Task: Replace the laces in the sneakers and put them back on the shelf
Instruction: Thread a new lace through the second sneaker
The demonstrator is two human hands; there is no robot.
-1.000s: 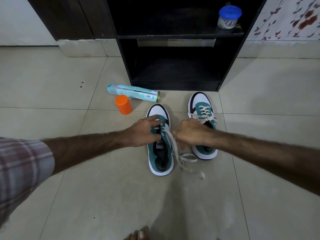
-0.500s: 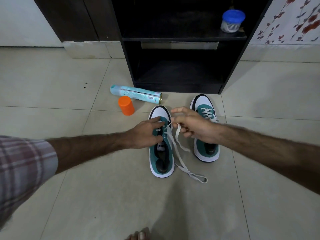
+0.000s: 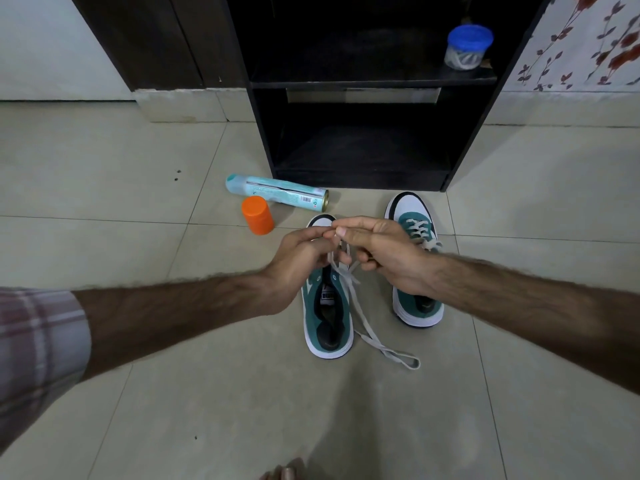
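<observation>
Two teal and white sneakers stand on the tiled floor before a black shelf unit (image 3: 367,84). The left sneaker (image 3: 327,317) has a loose white lace (image 3: 367,323) running from its front eyelets down to the floor on its right. Above its toe, my left hand (image 3: 298,261) and my right hand (image 3: 377,251) meet and both pinch the lace near its end. The right sneaker (image 3: 415,230) is laced, and my right wrist covers its middle.
A teal spray can (image 3: 277,192) lies on its side left of the sneakers, with an orange cap (image 3: 257,220) beside it. A blue-lidded jar (image 3: 468,46) sits on the upper shelf. My toes (image 3: 284,473) show at the bottom edge.
My right hand has gone from beside the left sneaker up over its toe, drawing the lace with it. My left hand has lifted off the eyelets to meet it.
</observation>
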